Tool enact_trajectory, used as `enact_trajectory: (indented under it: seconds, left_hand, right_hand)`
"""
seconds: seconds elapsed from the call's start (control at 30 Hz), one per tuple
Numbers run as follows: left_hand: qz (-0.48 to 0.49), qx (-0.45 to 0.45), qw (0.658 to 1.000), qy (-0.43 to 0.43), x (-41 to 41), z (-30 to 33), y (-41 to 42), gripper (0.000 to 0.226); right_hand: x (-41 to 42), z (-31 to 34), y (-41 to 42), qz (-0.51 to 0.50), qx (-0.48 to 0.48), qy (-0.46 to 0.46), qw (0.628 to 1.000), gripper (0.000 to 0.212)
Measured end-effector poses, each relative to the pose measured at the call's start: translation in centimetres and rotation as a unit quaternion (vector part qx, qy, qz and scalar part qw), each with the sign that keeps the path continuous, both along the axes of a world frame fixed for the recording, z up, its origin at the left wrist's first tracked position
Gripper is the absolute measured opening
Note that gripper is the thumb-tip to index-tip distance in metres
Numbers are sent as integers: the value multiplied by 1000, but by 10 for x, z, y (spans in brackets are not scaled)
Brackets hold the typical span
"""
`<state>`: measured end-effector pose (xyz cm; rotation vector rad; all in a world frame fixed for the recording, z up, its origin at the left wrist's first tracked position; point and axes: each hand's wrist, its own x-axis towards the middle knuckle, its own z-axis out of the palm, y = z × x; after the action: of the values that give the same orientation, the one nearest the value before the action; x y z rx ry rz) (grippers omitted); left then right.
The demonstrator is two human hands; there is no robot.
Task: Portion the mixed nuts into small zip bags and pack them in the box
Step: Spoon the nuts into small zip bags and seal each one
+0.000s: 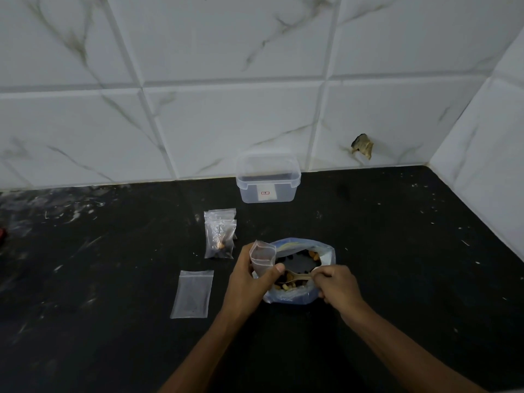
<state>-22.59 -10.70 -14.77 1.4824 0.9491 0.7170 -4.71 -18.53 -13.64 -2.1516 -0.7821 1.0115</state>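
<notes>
A large open bag of mixed nuts (pixel 317 251) stands on the black counter in front of me. My left hand (pixel 246 276) holds a small empty zip bag (pixel 262 258) upright at the big bag's left rim. My right hand (pixel 336 282) grips a pale spoon (pixel 297 276) whose bowl lies among the nuts. A small zip bag with nuts in it (pixel 219 236) lies to the left on a few other small bags. An empty flat zip bag (pixel 192 293) lies nearer me. The clear plastic box (pixel 268 177) stands open by the wall.
The black counter (pixel 397 236) is speckled with white marks and meets a marble-tiled wall at the back and right. A chipped hole (pixel 363 144) shows in the wall tile. A small red thing (pixel 2 232) sits at the far left edge.
</notes>
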Motion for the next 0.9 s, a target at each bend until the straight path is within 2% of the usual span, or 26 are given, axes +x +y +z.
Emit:
enact_trajectory:
  seconds: [0.3,0.7,0.8,0.9]
  left_hand:
    - [16,26,1000,-7,6,5,7,52]
    - [22,104,994,23,22,16,20,47]
    - [17,117,992,37,27,17,20,49]
    - [15,109,994,24,31,14,20,51]
  right_hand:
    - [18,17,-10,-53,27,49,997,16]
    - [17,109,0,-68,145,83,984,16]
    - [9,114,5,-47,159,61,984,17]
    - [2,108,8,0,170,-53,984,16]
